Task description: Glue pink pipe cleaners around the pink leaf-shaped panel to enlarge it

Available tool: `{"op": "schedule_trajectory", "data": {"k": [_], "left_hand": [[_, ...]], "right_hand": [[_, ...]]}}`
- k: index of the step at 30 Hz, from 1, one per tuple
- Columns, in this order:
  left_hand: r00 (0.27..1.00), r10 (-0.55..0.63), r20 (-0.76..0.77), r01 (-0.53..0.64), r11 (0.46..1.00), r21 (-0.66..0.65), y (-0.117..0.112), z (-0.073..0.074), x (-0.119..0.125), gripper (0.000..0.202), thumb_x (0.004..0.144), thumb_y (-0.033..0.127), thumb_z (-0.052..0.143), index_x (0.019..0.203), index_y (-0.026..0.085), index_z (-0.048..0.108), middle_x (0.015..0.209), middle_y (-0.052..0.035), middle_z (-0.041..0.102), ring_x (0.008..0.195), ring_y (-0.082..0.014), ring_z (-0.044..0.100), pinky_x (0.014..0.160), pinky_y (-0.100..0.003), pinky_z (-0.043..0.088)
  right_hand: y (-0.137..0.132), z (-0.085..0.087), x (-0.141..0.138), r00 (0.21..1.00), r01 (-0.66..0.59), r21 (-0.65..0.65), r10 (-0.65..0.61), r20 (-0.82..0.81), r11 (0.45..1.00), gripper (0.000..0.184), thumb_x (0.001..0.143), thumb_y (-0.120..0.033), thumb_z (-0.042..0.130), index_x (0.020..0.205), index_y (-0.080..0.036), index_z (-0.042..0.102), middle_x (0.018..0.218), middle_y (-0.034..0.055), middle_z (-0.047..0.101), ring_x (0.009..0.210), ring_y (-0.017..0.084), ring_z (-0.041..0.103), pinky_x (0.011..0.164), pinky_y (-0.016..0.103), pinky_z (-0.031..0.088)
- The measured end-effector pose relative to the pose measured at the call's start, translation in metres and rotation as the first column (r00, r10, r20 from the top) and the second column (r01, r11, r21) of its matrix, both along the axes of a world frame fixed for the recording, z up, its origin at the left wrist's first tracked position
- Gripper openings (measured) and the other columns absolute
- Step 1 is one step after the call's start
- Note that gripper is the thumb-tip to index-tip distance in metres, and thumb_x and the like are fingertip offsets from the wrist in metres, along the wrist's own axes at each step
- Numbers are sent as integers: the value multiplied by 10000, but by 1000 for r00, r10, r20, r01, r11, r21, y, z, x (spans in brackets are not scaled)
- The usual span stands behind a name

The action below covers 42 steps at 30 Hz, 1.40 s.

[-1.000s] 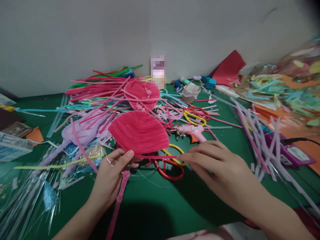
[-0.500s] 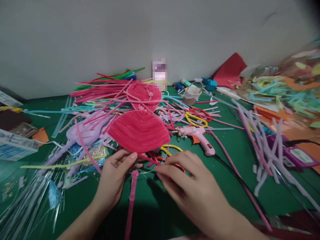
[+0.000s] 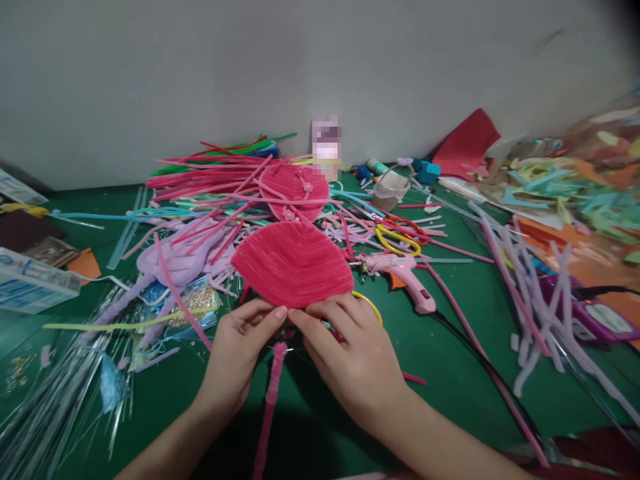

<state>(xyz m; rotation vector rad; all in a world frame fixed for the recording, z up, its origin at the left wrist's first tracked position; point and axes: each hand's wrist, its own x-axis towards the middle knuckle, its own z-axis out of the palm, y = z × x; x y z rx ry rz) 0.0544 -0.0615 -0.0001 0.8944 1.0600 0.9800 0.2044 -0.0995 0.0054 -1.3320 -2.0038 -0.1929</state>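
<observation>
A red-pink fan-shaped piece point(image 3: 295, 267) built from rows of pipe cleaners is held up over the green table. My left hand point(image 3: 245, 340) pinches its lower edge, thumb on top. Beside that thumb, my right hand point(image 3: 345, 347) is closed on the same edge, its fingertips close to the left ones. Below the hands runs a pink wrapped stem point(image 3: 273, 393) toward me. A loose pink pipe cleaner end point(image 3: 414, 379) sticks out to the right of my right hand. Behind the fan lies a round red-pink piece point(image 3: 295, 193) with small flowers.
A pink glue gun point(image 3: 407, 273) with a black cord lies on the right. Yellow-handled scissors point(image 3: 397, 240) rest behind it. Lilac pipe cleaners point(image 3: 545, 313), a purple device point(image 3: 585, 313), a small pail point(image 3: 391, 190) and silvery stems point(image 3: 75, 400) surround the hands.
My right hand has moved left and up to the fan's lower edge, beside my left thumb. The fan sits slightly further right in view, and a pipe cleaner end now shows past my right hand.
</observation>
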Motion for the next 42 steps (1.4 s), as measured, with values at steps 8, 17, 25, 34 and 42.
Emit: {"op": "schedule_trajectory", "data": {"k": [8, 17, 25, 34, 42], "left_hand": [[998, -14, -58, 12, 1000, -26, 2, -2, -1, 125, 714, 289, 775, 771, 179, 756, 653, 14, 690, 622, -105, 569, 599, -170, 453], [996, -9, -93, 7, 1000, -19, 2, -11, -4, 109, 708, 283, 771, 720, 177, 747, 623, 11, 659, 607, -118, 551, 576, -185, 432], [991, -41, -124, 39, 999, -18, 2, -11, -4, 198, 727, 350, 754, 686, 157, 735, 601, -2, 621, 577, -112, 489, 556, -196, 406], [992, -58, -109, 58, 998, -5, 1, -8, -4, 193, 714, 340, 767, 701, 149, 743, 591, -2, 619, 578, -122, 515, 555, -206, 404], [993, -72, -91, 74, 997, 16, 6, 5, 4, 171, 675, 336, 798, 669, 181, 726, 619, 2, 646, 557, -122, 549, 549, -208, 435]], "right_hand": [[2, -6, -4, 1000, 15, -18, -15, -9, 1000, 190, 906, -130, 531, 1012, -171, 684, 827, 48, 665, 785, 186, 513, 702, 323, 409], [2, 5, -4, 988, 27, -69, -16, 155, 997, 164, 823, -116, 656, 972, -184, 667, 781, 32, 613, 726, 195, 521, 635, 332, 399], [6, 10, 4, 970, -35, -83, 54, 238, 996, 199, 812, -170, 694, 1007, -189, 660, 825, 46, 613, 768, 215, 526, 659, 346, 398], [8, 18, 10, 964, -88, -64, 101, 245, 994, 161, 796, -169, 710, 945, -188, 654, 812, 35, 596, 749, 207, 496, 608, 324, 364], [6, 18, 25, 962, -117, 33, 105, 252, 993, 66, 861, -151, 602, 922, -175, 610, 785, 23, 555, 695, 187, 474, 547, 321, 322]]}}
